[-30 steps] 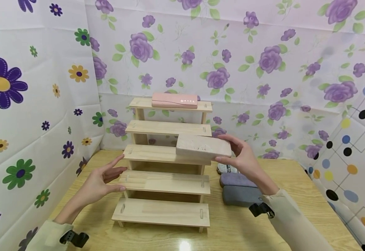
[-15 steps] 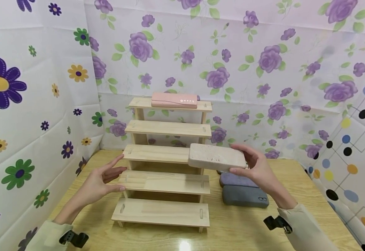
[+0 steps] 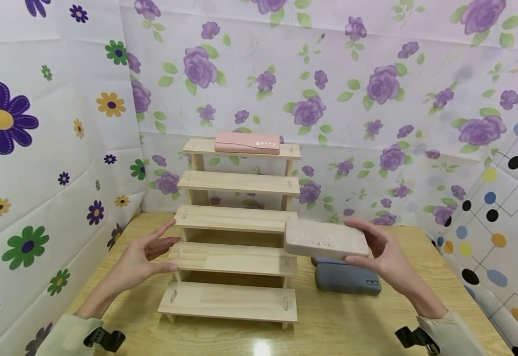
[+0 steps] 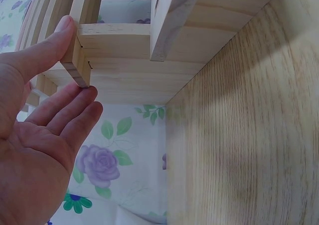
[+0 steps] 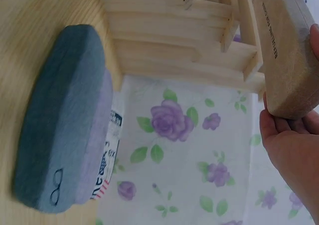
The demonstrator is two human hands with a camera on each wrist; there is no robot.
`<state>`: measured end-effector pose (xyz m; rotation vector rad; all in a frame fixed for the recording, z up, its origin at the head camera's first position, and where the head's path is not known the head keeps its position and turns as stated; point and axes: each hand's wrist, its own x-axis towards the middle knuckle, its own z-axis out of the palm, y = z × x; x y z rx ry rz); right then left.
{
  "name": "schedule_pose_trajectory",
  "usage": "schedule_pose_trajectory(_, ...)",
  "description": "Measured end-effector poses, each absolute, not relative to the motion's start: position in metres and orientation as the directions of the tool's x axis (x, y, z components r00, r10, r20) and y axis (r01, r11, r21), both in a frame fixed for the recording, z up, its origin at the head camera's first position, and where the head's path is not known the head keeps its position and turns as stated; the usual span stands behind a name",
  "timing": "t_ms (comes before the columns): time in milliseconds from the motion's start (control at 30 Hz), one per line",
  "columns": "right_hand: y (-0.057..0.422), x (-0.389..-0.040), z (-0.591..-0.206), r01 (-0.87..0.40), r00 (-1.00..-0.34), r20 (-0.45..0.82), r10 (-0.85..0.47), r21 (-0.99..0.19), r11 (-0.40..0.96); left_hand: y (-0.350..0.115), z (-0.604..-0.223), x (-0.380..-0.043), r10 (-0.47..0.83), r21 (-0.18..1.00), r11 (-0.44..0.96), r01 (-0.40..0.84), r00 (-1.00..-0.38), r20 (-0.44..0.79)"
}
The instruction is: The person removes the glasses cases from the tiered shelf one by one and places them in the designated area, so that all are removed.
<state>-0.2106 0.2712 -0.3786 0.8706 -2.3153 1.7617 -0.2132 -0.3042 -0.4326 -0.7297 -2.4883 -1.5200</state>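
My right hand [image 3: 385, 254] pinches the right end of a pale beige glasses case [image 3: 323, 238], thumb in front and fingers behind. The case hangs tilted beside the right end of the wooden step rack [image 3: 230, 300], overlapping its shelves in the head view. Printed dark lettering shows on the case [image 5: 279, 50] in the right wrist view. At the rack's left end my left hand [image 3: 141, 257] holds a shelf board [image 4: 77, 65] between thumb and fingertips. A pink glasses case [image 3: 247, 143] lies on the top shelf.
Right of the rack, a blue-grey glasses case [image 3: 348, 278] with a glasses mark lies on the wooden table [image 3: 352, 326]. Behind it are a purple case [image 5: 97, 135] and a white case with printed lettering [image 5: 110, 152]. Flowered cloth [image 3: 352, 123] hangs behind.
My right hand has carried the beige case right and downward, away from in front of the middle shelves. The left hand stays at the rack's left end.
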Motion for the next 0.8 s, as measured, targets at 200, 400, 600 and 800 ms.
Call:
schedule_pose_trajectory(200, 0.286, -0.205, -0.389, -0.503, -0.826, 0.419, -0.378, -0.85, 0.158, -0.304, -0.432, -0.213, 0.331, 0.805, 0.373, 0.461, -0.877, 0.349)
schedule_pose_trajectory(400, 0.305, -0.196, -0.399, -0.469, -0.845, 0.386, -0.369, -0.868, 0.165, -0.304, -0.431, -0.213, 0.333, 0.805, 0.376, 0.458, -0.878, 0.344)
schedule_pose_trajectory(600, 0.323, -0.188, -0.409, -0.44, -0.868, 0.353, -0.348, -0.873, 0.209, -0.303, -0.429, -0.213, 0.335, 0.801, 0.384, 0.459, -0.878, 0.343)
schedule_pose_trajectory(800, 0.338, -0.178, -0.42, -0.442, -0.865, 0.351, -0.359, -0.871, 0.213, -0.304, -0.431, -0.213, 0.336, 0.808, 0.371, 0.457, -0.877, 0.342)
